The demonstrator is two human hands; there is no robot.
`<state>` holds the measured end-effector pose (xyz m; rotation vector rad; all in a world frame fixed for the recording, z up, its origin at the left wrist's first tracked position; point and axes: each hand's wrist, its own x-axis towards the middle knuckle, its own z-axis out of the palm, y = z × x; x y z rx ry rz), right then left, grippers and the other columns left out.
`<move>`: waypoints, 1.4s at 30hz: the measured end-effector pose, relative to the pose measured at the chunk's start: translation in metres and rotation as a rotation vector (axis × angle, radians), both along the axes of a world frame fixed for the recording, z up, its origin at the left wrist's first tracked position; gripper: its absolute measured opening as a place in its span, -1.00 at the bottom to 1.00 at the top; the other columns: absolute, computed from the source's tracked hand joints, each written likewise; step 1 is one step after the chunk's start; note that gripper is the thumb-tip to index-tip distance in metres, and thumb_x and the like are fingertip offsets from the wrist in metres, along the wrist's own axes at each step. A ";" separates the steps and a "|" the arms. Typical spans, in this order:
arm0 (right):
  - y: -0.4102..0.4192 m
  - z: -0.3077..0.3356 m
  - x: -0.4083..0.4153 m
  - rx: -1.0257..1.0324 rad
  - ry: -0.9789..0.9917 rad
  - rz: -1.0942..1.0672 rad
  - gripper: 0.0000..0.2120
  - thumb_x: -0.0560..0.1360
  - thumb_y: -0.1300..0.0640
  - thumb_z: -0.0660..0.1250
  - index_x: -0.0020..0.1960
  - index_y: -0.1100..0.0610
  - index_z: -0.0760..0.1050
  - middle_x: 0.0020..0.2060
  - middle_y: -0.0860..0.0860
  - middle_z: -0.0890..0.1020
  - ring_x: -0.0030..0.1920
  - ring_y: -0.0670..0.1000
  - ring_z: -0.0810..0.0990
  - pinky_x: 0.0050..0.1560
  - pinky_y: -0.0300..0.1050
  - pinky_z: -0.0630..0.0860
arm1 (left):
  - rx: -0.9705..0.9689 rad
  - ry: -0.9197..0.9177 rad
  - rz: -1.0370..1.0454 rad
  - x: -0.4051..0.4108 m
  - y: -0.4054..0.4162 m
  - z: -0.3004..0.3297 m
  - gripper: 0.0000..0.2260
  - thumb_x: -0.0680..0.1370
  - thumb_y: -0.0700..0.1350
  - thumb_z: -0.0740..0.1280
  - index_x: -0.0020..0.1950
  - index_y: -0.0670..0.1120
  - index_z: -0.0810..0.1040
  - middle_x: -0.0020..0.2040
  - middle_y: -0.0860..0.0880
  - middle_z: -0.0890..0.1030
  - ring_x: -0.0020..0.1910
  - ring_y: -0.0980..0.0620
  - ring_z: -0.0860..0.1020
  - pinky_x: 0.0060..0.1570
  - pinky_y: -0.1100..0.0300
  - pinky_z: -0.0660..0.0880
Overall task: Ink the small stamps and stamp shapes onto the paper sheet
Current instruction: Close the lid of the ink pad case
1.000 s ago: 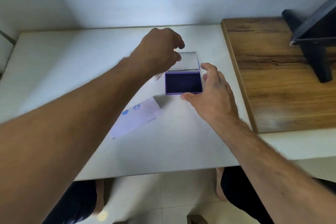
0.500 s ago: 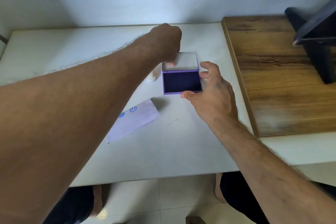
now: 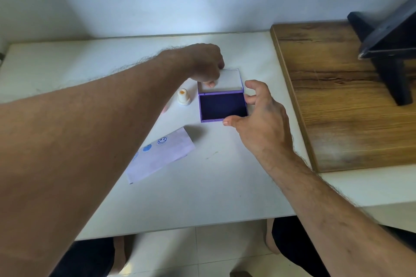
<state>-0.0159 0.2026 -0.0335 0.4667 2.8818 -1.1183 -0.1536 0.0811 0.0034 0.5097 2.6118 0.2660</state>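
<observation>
ink pad (image 3: 222, 105) lies pinched by right hand (image 3: 261, 123); left hand (image 3: 202, 63) grips its lid (image 3: 229, 78).

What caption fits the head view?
Right hand steadies the open purple ink pad; left hand reaches over its lid beside a small stamp.

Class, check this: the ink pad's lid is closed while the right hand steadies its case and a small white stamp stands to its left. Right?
Not quite: the head view shows the ink pad open, with its clear lid folded back. The right hand steadies it; the white stamp stands left.
</observation>
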 end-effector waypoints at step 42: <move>0.017 0.001 -0.008 0.099 0.023 0.082 -0.40 0.28 0.01 0.59 0.28 -0.05 0.50 0.13 -0.03 0.58 0.11 0.04 0.56 0.10 -0.02 0.55 | 0.100 0.166 -0.067 0.090 -0.006 0.018 -0.74 0.38 0.07 0.49 0.06 0.14 0.69 -0.08 0.13 0.70 -0.06 0.07 0.59 -0.02 0.11 0.55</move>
